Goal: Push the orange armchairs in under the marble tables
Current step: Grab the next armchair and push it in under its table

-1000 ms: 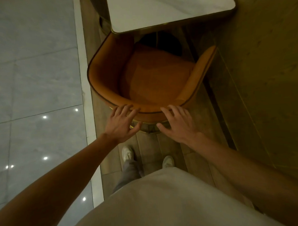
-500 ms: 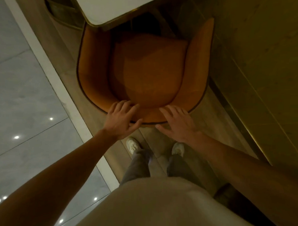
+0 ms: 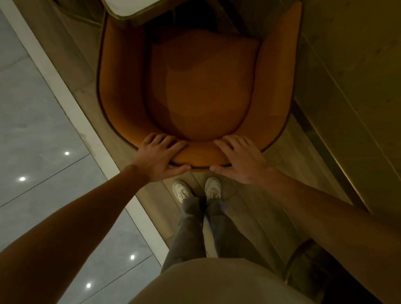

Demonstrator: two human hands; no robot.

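Note:
An orange armchair [image 3: 202, 90] with a curved shell back faces away from me. Its left arm reaches under the gold-edged corner of the white marble table [image 3: 130, 5] at the top. My left hand [image 3: 160, 156] grips the top of the chair's backrest, fingers over the inner side and thumb on the outer side. My right hand [image 3: 238, 158] grips the same backrest rim a little to the right, fingers over the top and thumb behind. Most of the table lies out of view.
A wood-panelled wall [image 3: 356, 78] runs close along the chair's right side. To the left, a pale border strip [image 3: 80, 124] separates the wooden floor from glossy grey tiles [image 3: 24, 135]. My feet in white shoes [image 3: 196, 189] stand just behind the chair. A dark rounded object [image 3: 313, 273] sits at lower right.
The chair has slid forward toward the table, its left arm passing under the tabletop corner. I stepped in closer, and both hands stayed on the backrest.

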